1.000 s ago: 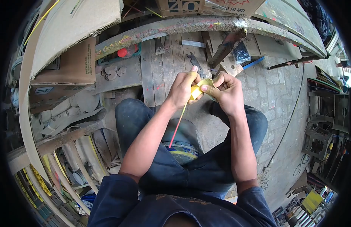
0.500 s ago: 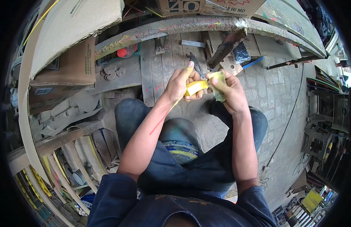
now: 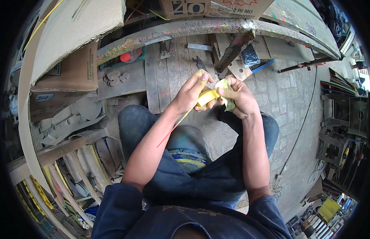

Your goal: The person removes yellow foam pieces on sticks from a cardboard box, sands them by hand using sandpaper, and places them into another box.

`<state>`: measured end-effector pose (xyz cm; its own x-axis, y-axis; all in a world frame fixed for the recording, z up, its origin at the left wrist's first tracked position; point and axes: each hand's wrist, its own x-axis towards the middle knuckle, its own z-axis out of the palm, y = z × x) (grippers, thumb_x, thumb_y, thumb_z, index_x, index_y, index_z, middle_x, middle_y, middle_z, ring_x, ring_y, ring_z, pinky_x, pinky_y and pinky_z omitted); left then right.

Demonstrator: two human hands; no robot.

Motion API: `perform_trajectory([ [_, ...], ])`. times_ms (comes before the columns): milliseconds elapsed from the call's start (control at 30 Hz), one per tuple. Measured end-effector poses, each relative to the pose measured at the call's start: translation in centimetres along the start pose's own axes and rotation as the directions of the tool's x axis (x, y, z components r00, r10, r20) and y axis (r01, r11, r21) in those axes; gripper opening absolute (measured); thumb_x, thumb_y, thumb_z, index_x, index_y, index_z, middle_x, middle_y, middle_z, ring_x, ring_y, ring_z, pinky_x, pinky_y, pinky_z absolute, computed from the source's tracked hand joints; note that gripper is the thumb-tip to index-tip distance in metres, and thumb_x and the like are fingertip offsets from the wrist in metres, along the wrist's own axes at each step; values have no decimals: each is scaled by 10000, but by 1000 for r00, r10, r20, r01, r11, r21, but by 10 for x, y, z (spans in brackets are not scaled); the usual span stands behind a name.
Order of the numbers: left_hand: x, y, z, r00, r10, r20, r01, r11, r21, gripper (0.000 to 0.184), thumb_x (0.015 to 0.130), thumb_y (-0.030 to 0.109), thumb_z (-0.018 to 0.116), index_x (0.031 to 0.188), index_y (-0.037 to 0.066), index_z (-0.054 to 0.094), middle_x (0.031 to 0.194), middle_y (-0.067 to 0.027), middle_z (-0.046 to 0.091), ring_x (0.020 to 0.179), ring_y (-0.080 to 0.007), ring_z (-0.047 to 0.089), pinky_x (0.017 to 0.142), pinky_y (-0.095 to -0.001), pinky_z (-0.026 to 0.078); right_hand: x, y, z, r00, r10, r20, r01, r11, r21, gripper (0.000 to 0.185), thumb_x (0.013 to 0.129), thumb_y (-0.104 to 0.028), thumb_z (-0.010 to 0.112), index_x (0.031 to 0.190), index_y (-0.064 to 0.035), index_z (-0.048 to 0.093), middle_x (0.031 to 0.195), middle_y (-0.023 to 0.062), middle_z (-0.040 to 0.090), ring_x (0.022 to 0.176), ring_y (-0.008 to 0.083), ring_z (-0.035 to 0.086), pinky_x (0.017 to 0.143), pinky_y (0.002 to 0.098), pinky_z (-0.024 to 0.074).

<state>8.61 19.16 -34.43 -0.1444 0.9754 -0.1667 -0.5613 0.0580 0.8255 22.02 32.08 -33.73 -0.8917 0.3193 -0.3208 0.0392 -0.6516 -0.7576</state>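
My left hand (image 3: 189,95) is closed around a small yellow block-like piece (image 3: 207,98), held up in front of my knees. From under that hand a thin stick (image 3: 169,133), yellow turning to red at its end, points back along the forearm. My right hand (image 3: 244,98) pinches a crumpled pale yellow-green sheet (image 3: 230,105), which could be cloth or sandpaper. The sheet and right fingers touch the right end of the yellow piece. Part of the piece is hidden by the fingers.
Ahead, a paint-stained curved frame (image 3: 173,36) crosses above wooden boards. A wrench (image 3: 199,63) and round cut-outs (image 3: 115,78) lie beyond my hands. At left stands a cardboard box (image 3: 69,75). A cable (image 3: 300,131) runs across the paved floor at right.
My right hand has shifted slightly left and the sheet has folded differently, nearer the yellow piece. My left thumb has bent down a little. The view has shifted slightly.
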Motion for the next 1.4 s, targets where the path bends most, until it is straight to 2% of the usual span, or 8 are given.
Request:
perform_trajectory([
  [233, 5, 4, -2, 997, 58, -53, -59, 998, -13, 297, 1014, 393, 310, 1022, 111, 404, 628, -128, 565, 409, -92, 402, 378, -216, 298, -2, -6, 18, 985, -30, -168, 41, 997, 65, 155, 825, -89, 698, 921, -9, 607, 799, 48, 639, 657, 94, 596, 598, 219, 478],
  [433, 11, -11, -4, 982, 173, -82, -156, 971, 184, 200, 968, 295, 505, 1014, 112, 438, 638, -45, 577, 449, -45, 437, 403, -179, 309, 5, 4, 20, 957, -282, -75, 261, 943, -206, 188, 791, -31, 726, 785, -49, 539, 771, 31, 624, 685, 77, 581, 613, 212, 467],
  [633, 4, 1, 2, 978, 202, -56, -194, 972, 132, 280, 941, 286, 560, 1099, 80, 456, 711, -38, 608, 562, -20, 501, 441, -145, 333, 2, -3, 15, 972, -213, -103, 199, 971, -132, 251, 807, 2, 695, 727, -71, 468, 739, 53, 622, 631, 97, 588, 594, 210, 476],
  [800, 8, -1, -1, 966, 259, -10, -258, 963, 78, 342, 924, 270, 589, 1154, 49, 469, 847, -48, 629, 739, -67, 577, 632, -181, 452, 2, -3, 21, 936, -275, -221, 262, 961, -88, 124, 851, -73, 668, 831, -46, 549, 770, 53, 640, 625, 92, 590, 564, 204, 476],
  [967, 12, -9, -2, 957, 287, -52, -275, 947, 166, 331, 884, 197, 650, 1143, 25, 538, 959, -30, 617, 852, -81, 571, 773, -219, 459, 1, 0, 10, 938, -226, -265, 227, 974, -26, 160, 871, -163, 665, 922, -25, 604, 791, 32, 651, 628, 78, 586, 568, 200, 472],
  [1133, 11, -10, -3, 938, 337, -81, -296, 901, 317, 278, 863, 178, 677, 1071, 12, 595, 960, -5, 615, 858, -66, 553, 783, -225, 452, 0, 2, 20, 893, -394, -219, 303, 884, -355, 165, 792, -91, 746, 805, -30, 593, 747, 12, 632, 632, 41, 558, 560, 178, 441],
  [1300, 6, -1, 0, 957, 288, -45, -259, 911, 322, 256, 844, 155, 695, 1043, 17, 613, 916, -4, 624, 846, -55, 541, 775, -224, 449, 4, -7, 17, 781, -501, -372, 358, 848, -392, 191, 759, -37, 762, 749, -39, 572, 734, 7, 624, 636, 28, 542, 543, 175, 419],
  [1400, 7, -2, -2, 958, 281, -48, -251, 912, 323, 264, 838, 153, 700, 1046, 16, 613, 919, -2, 623, 850, -55, 542, 763, -225, 450, -1, -2, 18, 889, -433, -150, 351, 854, -385, 207, 753, -51, 772, 739, -42, 566, 708, -3, 612, 610, 25, 531, 528, 163, 397],
])
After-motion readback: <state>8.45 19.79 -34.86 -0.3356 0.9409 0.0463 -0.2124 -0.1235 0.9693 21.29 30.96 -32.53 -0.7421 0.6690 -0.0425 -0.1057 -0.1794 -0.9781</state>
